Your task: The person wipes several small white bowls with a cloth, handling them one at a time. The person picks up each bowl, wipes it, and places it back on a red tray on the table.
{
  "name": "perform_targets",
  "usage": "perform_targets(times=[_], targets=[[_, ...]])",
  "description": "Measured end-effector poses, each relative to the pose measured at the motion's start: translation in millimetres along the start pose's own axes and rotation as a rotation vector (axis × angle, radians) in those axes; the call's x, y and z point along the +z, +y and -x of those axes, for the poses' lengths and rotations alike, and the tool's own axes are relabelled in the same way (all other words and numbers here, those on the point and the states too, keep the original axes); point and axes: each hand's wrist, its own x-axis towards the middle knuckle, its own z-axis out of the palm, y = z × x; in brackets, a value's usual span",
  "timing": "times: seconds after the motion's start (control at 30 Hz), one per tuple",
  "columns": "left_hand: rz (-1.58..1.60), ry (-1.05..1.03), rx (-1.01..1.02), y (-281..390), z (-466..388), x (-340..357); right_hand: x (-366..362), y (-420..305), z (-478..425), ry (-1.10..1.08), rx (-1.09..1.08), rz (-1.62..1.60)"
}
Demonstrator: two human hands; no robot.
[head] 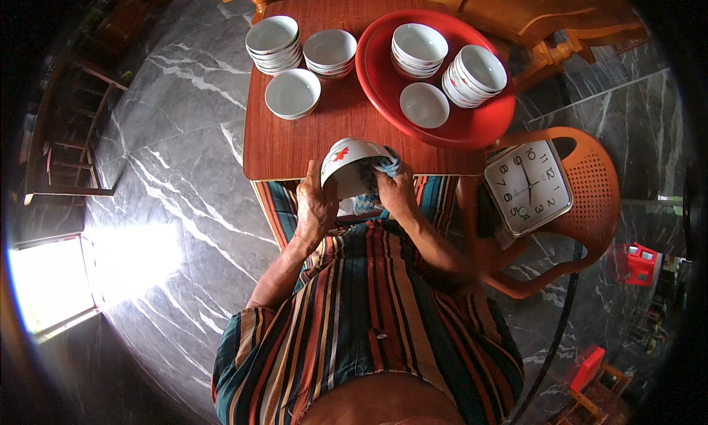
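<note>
A white bowl with a red flower (357, 151) is tilted on its side at the table's near edge. My left hand (318, 204) grips its left rim. My right hand (395, 190) presses a blue and dark cloth (388, 165) against the bowl's right rim and inside. Beyond, on the wooden table (343, 123), stand a tall bowl stack (272, 35), a second stack (330, 49) and a low stack (292, 93). On the right, a round red tray (381, 107) holds a bowl stack (419, 44), a leaning stack (483, 69) and a lone bowl (424, 105).
An orange plastic chair (594, 176) stands right of the table with a square clock (531, 187) on its seat. A carved wooden seat (503, 5) is behind the table. Dark wooden furniture (72, 191) stands at the far left, on a grey marbled floor (188, 115).
</note>
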Motion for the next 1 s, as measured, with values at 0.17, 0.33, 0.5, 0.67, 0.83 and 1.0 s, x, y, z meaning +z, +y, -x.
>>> perform_targets(times=[0.17, 0.33, 0.5, 0.67, 0.83, 1.0], targets=[[-0.007, 0.092, 0.099, 3, -2, 7, 20, -3, 15, 0.074, 0.506, -0.641], [-0.060, -0.060, -0.027, 2, 3, -1, 8, -14, 11, -0.064, 0.504, -0.747], [-0.445, -0.168, 0.280, -2, 2, -12, -14, 21, 11, -0.170, 0.059, -0.131], [-0.711, -0.234, 0.350, 11, 2, -12, -32, -5, 2, -0.173, -0.163, 0.290], [-1.004, -0.276, 0.305, 31, 1, -9, -29, -30, -13, -0.235, -0.454, 0.664], [-0.805, -0.080, 0.407, 27, -8, -12, -26, -28, -17, -0.178, -0.416, 0.567]])
